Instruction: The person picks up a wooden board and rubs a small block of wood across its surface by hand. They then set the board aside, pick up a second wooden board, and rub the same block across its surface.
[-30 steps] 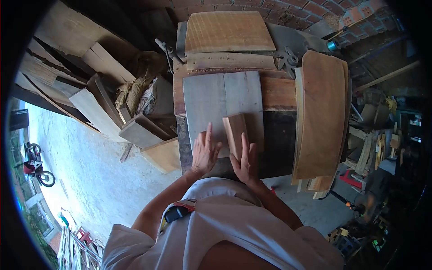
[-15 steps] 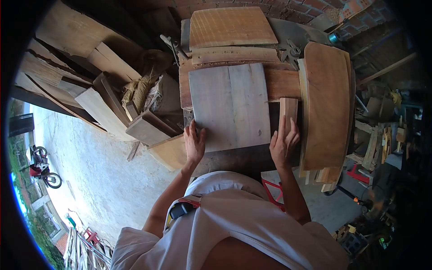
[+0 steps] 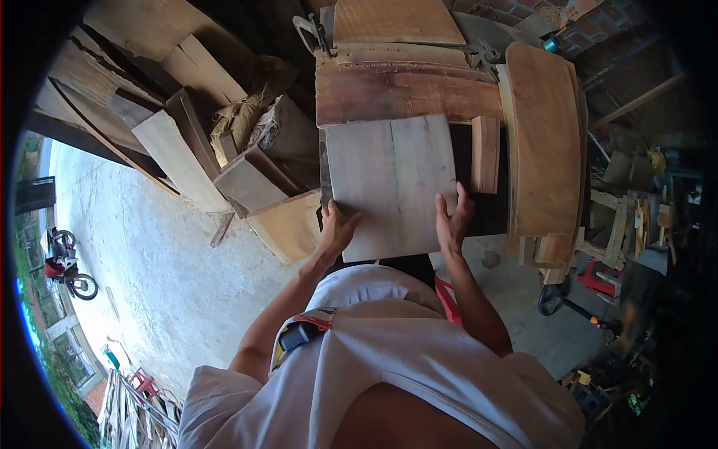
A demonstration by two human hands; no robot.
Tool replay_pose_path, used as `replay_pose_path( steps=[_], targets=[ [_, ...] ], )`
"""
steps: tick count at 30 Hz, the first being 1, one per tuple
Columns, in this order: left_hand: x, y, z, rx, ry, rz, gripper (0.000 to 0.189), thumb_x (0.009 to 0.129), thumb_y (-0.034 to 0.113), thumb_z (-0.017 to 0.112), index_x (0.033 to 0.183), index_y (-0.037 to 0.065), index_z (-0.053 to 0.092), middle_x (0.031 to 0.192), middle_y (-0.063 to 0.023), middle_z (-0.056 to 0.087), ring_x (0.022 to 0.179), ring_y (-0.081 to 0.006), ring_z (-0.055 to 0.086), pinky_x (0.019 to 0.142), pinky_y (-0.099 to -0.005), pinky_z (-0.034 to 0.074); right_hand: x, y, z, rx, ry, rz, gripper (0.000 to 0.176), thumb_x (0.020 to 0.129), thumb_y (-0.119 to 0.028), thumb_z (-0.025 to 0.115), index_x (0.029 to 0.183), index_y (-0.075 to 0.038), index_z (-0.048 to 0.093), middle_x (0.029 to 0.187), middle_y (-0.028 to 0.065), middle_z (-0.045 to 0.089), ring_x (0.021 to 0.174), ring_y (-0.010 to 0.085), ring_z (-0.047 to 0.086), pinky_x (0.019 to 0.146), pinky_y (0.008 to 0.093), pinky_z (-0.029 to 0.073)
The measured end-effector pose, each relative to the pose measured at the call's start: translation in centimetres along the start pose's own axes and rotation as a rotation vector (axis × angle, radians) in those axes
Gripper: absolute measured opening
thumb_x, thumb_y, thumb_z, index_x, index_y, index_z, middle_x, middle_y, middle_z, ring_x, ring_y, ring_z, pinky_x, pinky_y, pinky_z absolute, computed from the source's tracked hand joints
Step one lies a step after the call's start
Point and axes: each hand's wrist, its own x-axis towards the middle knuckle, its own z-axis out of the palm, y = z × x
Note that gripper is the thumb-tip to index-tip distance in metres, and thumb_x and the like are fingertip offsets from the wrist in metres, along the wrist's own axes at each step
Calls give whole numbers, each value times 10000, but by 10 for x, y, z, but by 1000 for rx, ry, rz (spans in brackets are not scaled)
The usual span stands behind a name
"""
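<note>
A pale grey wooden board (image 3: 393, 179) with a seam down its middle lies flat on the dark worktable surface, close to my body. My left hand (image 3: 338, 229) grips its left edge, thumb on top and fingers along the side. On the opposite edge, my right hand (image 3: 454, 217) holds the board with its thumb over the face. A small wooden block (image 3: 486, 156) rests just right of the board, touched by neither hand. Beyond the board's far edge runs a reddish-brown plank (image 3: 411, 96).
Stacked curved boards (image 3: 546, 142) stand at the right, with another wide board (image 3: 396, 21) at the back. A metal clamp (image 3: 308, 34) sits at the far left corner. Scrap planks (image 3: 176, 157) lean on the left. A motorbike (image 3: 69, 266) is parked farther off.
The grey board has come toward my body, uncovering more of the reddish plank. My right hand has left the small block and taken the board's right edge. The camera view has shifted slightly.
</note>
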Motion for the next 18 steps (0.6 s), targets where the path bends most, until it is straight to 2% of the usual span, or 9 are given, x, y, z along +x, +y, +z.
replay_pose_path(
  steps=[2,3,5,6,8,10,14,16,18],
  targets=[
    [-23,-22,12,22,3,54,862,847,363,669,1405,-136,242,1280,-330,364,1224,-467,377,1056,-487,325,-31,13,-6,0,-19,76,639,882,-352,638,1394,-48,404,1167,261,446,1122,388,420,976,488,352],
    [-27,-26,13,18,-12,54,862,847,363,669,1405,-136,242,1280,-330,364,1224,-467,377,1056,-487,325,-41,19,-9,6,-37,149,660,881,-363,641,1407,-50,393,1166,259,445,1125,390,416,978,491,349],
    [-29,-31,13,134,38,175,823,842,341,668,1375,-149,276,1217,-316,383,1126,-460,399,1026,-501,330,-53,25,-8,-18,-24,173,673,879,-375,644,1410,-48,391,1162,259,445,1123,390,414,974,490,349],
    [-26,-31,14,136,36,179,823,842,341,668,1375,-149,276,1217,-316,383,1126,-460,399,1026,-501,330,-54,26,-5,-28,-19,185,687,877,-387,646,1414,-45,388,1159,258,445,1121,391,413,971,489,350],
    [-14,-31,16,279,152,277,784,840,314,663,1351,-155,297,1186,-303,387,1096,-440,397,1006,-496,337,-48,27,4,-68,20,126,723,862,-409,655,1407,-17,384,1155,258,444,1089,395,423,955,490,361],
    [-4,-28,16,332,198,321,772,835,288,662,1351,-157,297,1197,-306,383,1105,-442,398,998,-497,351,-33,15,9,-249,-18,23,752,848,-415,663,1396,16,381,1131,253,451,1054,387,438,923,488,383],
    [7,-10,10,377,198,276,776,828,302,668,1359,-135,309,1206,-294,388,1123,-429,405,984,-478,372,-13,-1,14,-282,5,-8,756,834,-404,673,1381,33,388,1104,239,461,1031,376,450,887,487,403],
    [6,-7,11,415,180,260,777,825,319,670,1360,-124,322,1213,-288,392,1131,-424,408,977,-470,380,-16,2,18,-391,56,-152,749,815,-395,691,1360,35,411,1088,222,467,1029,365,454,865,481,412],
    [-2,-5,17,583,336,280,766,826,358,671,1355,-99,358,1223,-260,411,1143,-396,423,959,-450,393,-16,4,11,-411,3,-176,746,820,-390,684,1386,4,401,1125,213,465,1054,370,448,877,490,400]
  ],
)
